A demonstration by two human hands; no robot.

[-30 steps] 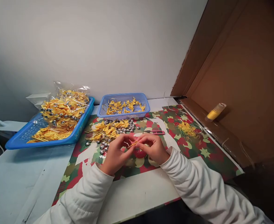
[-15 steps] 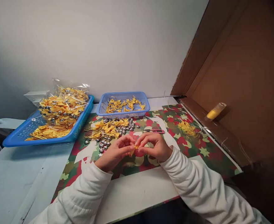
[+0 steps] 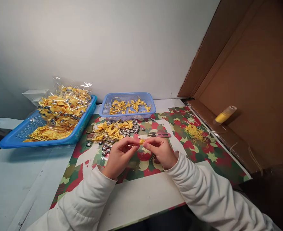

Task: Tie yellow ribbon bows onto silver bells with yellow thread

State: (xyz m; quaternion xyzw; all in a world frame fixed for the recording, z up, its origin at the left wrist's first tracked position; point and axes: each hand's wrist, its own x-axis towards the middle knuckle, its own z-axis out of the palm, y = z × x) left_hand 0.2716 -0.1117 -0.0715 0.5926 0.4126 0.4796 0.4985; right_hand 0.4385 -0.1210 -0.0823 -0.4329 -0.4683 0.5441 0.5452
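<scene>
Between the fingertips of both hands is a small yellow ribbon bow (image 3: 141, 141), mostly covered by the fingers. My left hand (image 3: 123, 155) pinches its left side with thumb and forefinger. My right hand (image 3: 161, 150) is closed on its right side in the same way. Just beyond my left hand lies a heap of yellow ribbon bows (image 3: 112, 129) with gold ties. Silver jingle bells (image 3: 105, 148) are scattered around that heap. Pink-handled thread snips (image 3: 159, 134) rest on the patterned sheet behind my right hand.
A pale blue basket (image 3: 127, 116) with several bows stands at the back. At left, a larger blue basket (image 3: 83, 128) holds ribbon pieces and a clear bag (image 3: 64, 106) of bows with bells. Yellow thread scraps (image 3: 195, 132) and a yellow thread spool (image 3: 225, 115) are at right, near a cardboard wall (image 3: 247, 80).
Both hands have risen slightly, and the bow between them has turned, its yellow tail no longer hanging below the fingers. The camera view has shifted a little.
</scene>
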